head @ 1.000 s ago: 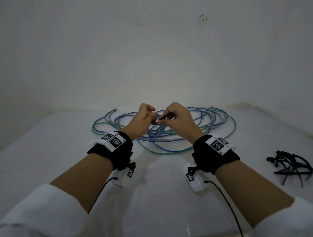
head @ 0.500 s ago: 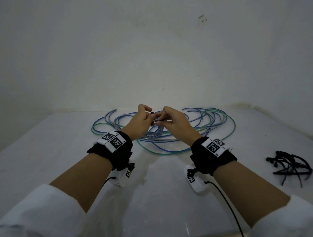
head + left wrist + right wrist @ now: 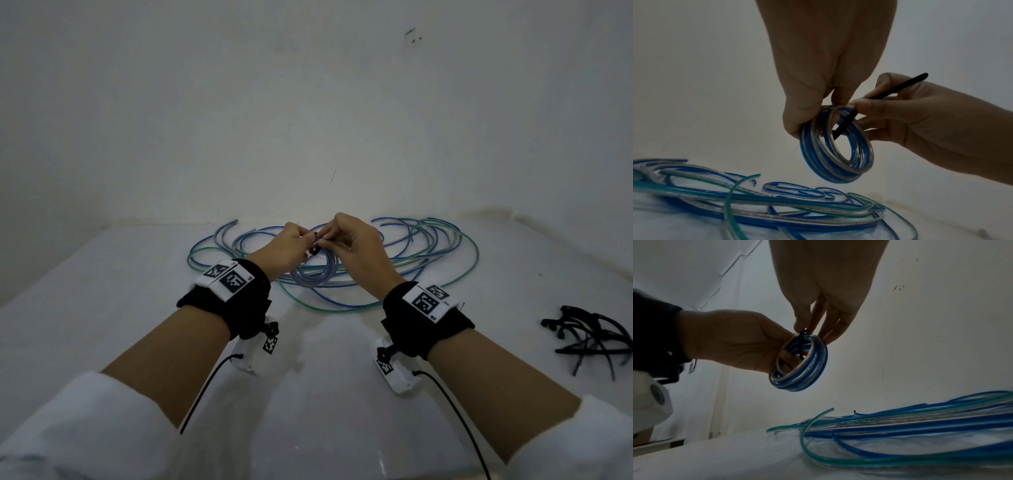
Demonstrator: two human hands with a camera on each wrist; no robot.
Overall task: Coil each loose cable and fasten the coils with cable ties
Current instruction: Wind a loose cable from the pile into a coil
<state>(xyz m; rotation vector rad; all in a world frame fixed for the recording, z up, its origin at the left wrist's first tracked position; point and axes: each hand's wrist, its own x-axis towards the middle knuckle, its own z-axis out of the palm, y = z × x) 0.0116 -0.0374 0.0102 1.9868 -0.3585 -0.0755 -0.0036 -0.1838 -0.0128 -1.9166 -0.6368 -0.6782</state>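
Note:
A small coil of blue and clear cable [image 3: 317, 270] [image 3: 836, 146] [image 3: 799, 363] hangs in the air above the table. My left hand [image 3: 291, 245] [image 3: 813, 100] grips the coil at its top, fingers curled through the ring. My right hand [image 3: 346, 240] [image 3: 813, 324] pinches a black cable tie [image 3: 875, 100] [image 3: 802, 344] that passes over the top of the coil and down through its opening. The tie's free end [image 3: 920, 76] sticks out past my right fingers. Both hands meet at the coil's top edge.
A loose tangle of blue, green and clear cables [image 3: 394, 260] [image 3: 756, 207] [image 3: 910, 426] lies on the white table [image 3: 325, 394] under and behind the hands. A pile of black cable ties [image 3: 592, 335] sits at the right edge. A white wall stands close behind.
Both hands have risen slightly with the coil. The coil now hangs lower and more visibly below the fingers, with the tie threaded through it.

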